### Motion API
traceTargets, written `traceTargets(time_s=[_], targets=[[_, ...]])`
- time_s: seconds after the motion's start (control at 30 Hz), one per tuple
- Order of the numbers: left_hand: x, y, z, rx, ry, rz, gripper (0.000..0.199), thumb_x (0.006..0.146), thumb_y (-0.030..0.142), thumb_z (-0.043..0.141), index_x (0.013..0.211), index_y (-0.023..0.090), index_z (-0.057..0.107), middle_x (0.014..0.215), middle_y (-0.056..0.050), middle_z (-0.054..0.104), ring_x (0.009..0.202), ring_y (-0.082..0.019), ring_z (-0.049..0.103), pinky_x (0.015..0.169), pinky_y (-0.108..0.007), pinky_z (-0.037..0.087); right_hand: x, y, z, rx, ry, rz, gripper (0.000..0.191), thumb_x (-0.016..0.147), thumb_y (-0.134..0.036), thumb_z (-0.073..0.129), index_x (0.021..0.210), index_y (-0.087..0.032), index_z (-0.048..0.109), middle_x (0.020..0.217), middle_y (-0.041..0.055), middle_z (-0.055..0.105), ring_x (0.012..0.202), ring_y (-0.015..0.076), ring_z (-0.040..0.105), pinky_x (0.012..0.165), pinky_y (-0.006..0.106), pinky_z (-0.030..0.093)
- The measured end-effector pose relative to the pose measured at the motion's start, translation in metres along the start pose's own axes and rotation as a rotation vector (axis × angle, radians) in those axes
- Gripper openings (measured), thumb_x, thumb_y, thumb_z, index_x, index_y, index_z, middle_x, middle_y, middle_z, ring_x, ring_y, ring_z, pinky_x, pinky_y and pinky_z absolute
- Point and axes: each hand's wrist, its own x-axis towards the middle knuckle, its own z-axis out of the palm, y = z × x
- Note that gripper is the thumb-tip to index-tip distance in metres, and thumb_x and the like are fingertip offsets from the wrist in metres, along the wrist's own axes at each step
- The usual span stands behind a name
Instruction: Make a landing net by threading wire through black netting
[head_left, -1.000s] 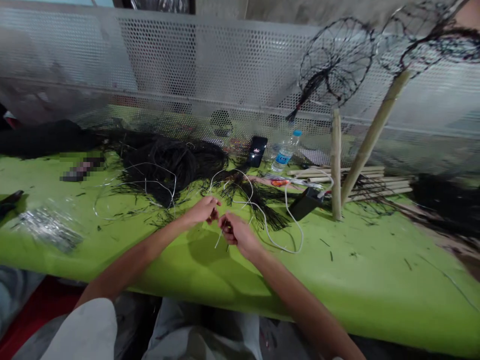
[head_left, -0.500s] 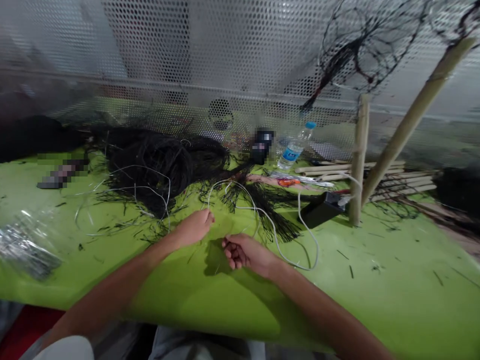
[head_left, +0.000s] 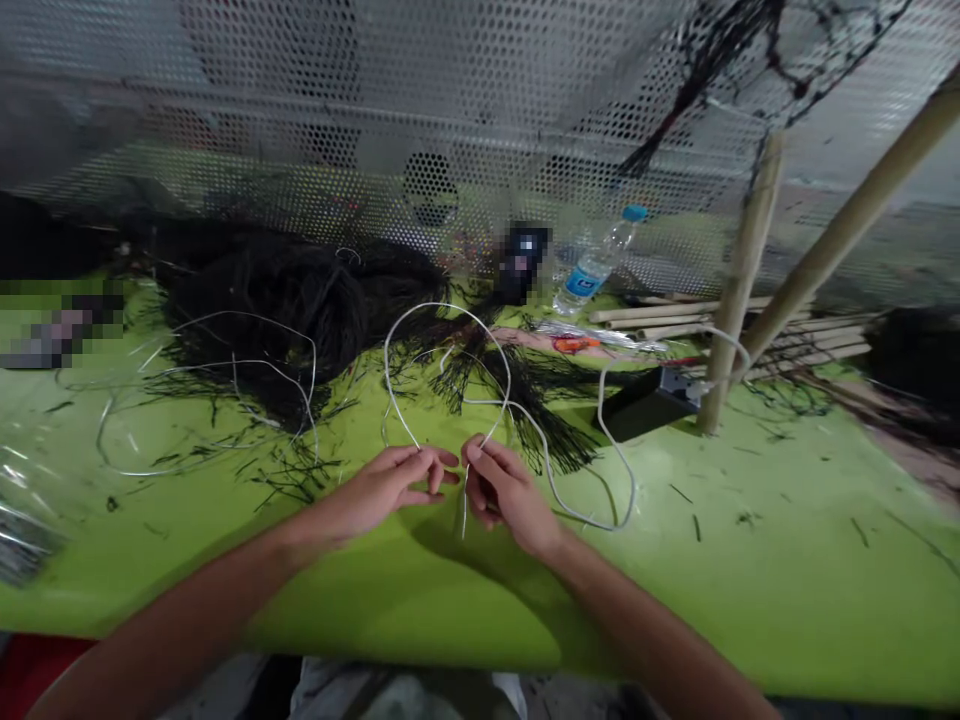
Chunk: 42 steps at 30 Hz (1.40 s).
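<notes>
Head view: your two hands meet near the centre of the frame, over the green tabletop (head_left: 675, 600), with a thin wire loop (head_left: 386, 352) standing up and away from them; the loop is the thing in work, and it sits just above the hands, round and largely even. Your left hand (head_left: 397, 480) looks to be pinching the loop's left side between thumb and forefinger, its other fingers spread toward the right; your right hand (head_left: 514, 492) grips the other side between thumb and forefinger, the remaining fingers curled, and a short wire tail (head_left: 464, 515) pokes down below it; the fingertips come close together, though you cannot tell from here whether they touch.

To do this well, keep both pinches near the crossing and light enough not to kink the wire; let the right thumb guard the tail, since a loose end could spring or prick; bend in small, even moves so the curve stays round. Mind the white cable (head_left: 615, 526) at centre right, which passes across the loop's right side in the picture, and the black strands (head_left: 555, 440) behind it; either could snag, so lifting the loop slightly seems wise.
</notes>
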Motion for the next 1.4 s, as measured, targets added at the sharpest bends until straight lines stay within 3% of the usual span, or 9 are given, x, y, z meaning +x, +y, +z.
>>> traceTargets(time_s=[0.07, 0.17, 0.33, 0.5, 0.6, 0.7, 0.8, 1.0, 1.4], targets=[[0.002, -0.001, -0.001, -0.263, -0.094, -0.031, 0.044, 0.102, 0.054, 0.057, 0.081, 0.016, 0.057, 0.120, -0.012, 0.066, 0.116, -0.028, 0.065, 0.103, -0.044, 0.054, -0.002, -0.004, -0.001, -0.004, -0.033, -0.051, 0.040, 0.093, -0.059, 0.068, 0.091, -0.022, 0.054, 0.056, -0.0078, 0.059, 0.038, 0.0081, 0.053, 0.035, 0.016, 0.028], [0.004, -0.005, 0.002, -0.420, -0.227, -0.070, 0.042, 0.101, 0.055, 0.059, 0.088, 0.015, 0.063, 0.104, -0.010, 0.068, 0.107, -0.027, 0.071, 0.101, -0.047, 0.055, -0.005, -0.007, 0.002, -0.016, -0.109, -0.086, 0.036, 0.095, -0.057, 0.066, 0.096, -0.023, 0.054, 0.064, -0.0060, 0.065, 0.038, 0.0102, 0.055, 0.034, 0.018, 0.031], [0.003, -0.011, 0.002, -0.397, -0.323, -0.147, 0.047, 0.098, 0.060, 0.062, 0.083, 0.016, 0.060, 0.078, -0.009, 0.070, 0.076, -0.023, 0.073, 0.076, -0.037, 0.059, -0.012, -0.011, 0.006, -0.120, -0.059, -0.166, 0.032, 0.088, -0.048, 0.077, 0.089, -0.019, 0.065, 0.057, -0.0067, 0.049, 0.044, 0.0065, 0.036, 0.043, 0.020, 0.028], [0.001, -0.015, 0.003, -0.308, -0.356, -0.203, 0.051, 0.095, 0.060, 0.066, 0.072, 0.016, 0.054, 0.072, -0.007, 0.064, 0.064, -0.018, 0.066, 0.066, -0.033, 0.057, -0.008, -0.063, -0.011, 0.075, 0.040, -0.229, 0.029, 0.088, -0.051, 0.066, 0.096, -0.023, 0.064, 0.086, 0.0048, 0.061, 0.079, 0.0191, 0.059, 0.072, 0.032, 0.052], [0.000, -0.016, 0.008, -0.261, -0.358, -0.226, 0.056, 0.093, 0.063, 0.068, 0.067, 0.018, 0.047, 0.062, 0.000, 0.052, 0.053, -0.013, 0.056, 0.055, -0.029, 0.053, 0.003, -0.108, -0.025, 0.095, -0.010, -0.146, 0.033, 0.097, -0.051, 0.049, 0.100, -0.022, 0.065, 0.067, -0.0024, 0.039, 0.053, 0.0133, 0.038, 0.051, 0.026, 0.039], [-0.002, -0.013, 0.010, -0.243, -0.324, -0.188, 0.059, 0.097, 0.064, 0.061, 0.066, 0.020, 0.039, 0.059, 0.004, 0.042, 0.047, -0.009, 0.042, 0.046, -0.023, 0.043, 0.015, -0.133, -0.030, 0.055, -0.028, -0.133, 0.031, 0.100, -0.042, 0.053, 0.077, -0.021, 0.054, 0.061, -0.0071, 0.020, 0.048, 0.0087, 0.012, 0.043, 0.023, 0.015], [-0.004, -0.009, 0.011, -0.244, -0.295, -0.125, 0.059, 0.099, 0.067, 0.054, 0.067, 0.021, 0.035, 0.058, 0.007, 0.034, 0.042, -0.006, 0.028, 0.039, -0.020, 0.031, 0.023, -0.135, -0.027, 0.047, 0.009, -0.163, 0.038, 0.100, -0.039, 0.056, 0.069, -0.022, 0.043, 0.059, -0.0079, 0.016, 0.048, 0.0078, 0.009, 0.042, 0.022, 0.009], [-0.007, -0.002, 0.011, -0.297, -0.224, -0.017, 0.066, 0.094, 0.074, 0.057, 0.064, 0.022, 0.029, 0.054, 0.010, 0.023, 0.041, -0.004, 0.010, 0.035, -0.016, 0.014, 0.022, -0.128, -0.028, 0.032, 0.062, -0.214, 0.040, 0.101, -0.040, 0.060, 0.069, -0.022, 0.045, 0.059, -0.0090, 0.014, 0.046, 0.0062, 0.009, 0.040, 0.022, 0.009], [-0.008, 0.002, 0.006, -0.266, -0.137, -0.025, 0.066, 0.092, 0.073, 0.060, 0.065, 0.022, 0.029, 0.053, 0.010, 0.022, 0.043, -0.005, 0.011, 0.036, -0.016, 0.014, 0.022, -0.116, -0.040, -0.063, 0.085, -0.233, 0.040, 0.093, -0.050, 0.067, 0.071, -0.022, 0.049, 0.057, -0.0093, 0.017, 0.046, 0.0060, 0.010, 0.040, 0.022, 0.010]])
